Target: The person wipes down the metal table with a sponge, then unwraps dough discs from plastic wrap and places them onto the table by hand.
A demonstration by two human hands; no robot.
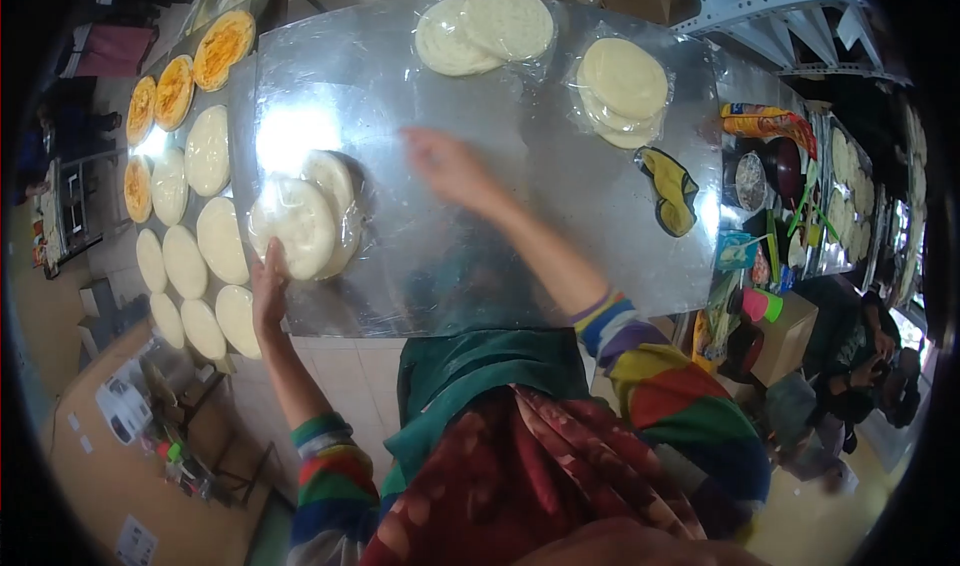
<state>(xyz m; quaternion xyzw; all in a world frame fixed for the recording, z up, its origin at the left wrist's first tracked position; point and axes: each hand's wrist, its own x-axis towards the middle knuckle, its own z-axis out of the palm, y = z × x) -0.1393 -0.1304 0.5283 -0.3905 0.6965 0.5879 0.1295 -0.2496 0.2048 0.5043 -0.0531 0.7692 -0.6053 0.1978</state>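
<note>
- Presently, the left hand [268, 284] grasps the pale disc [292, 224] by its edge, near the tabletop's [440, 276] left side.
- Right hand [447, 168] blurred; grip cannot be told.
- One-sided support could let the disc sag.

glossy metal table [450, 266], smooth dough rounds [295, 228], shiny plastic wrap [352, 236], matt cloth sleeves [672, 396]

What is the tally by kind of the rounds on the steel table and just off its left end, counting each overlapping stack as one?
Stacks of pale rounds: 3
Single plain pale rounds: 8
Single orange-topped rounds: 4
Total: 15
</note>
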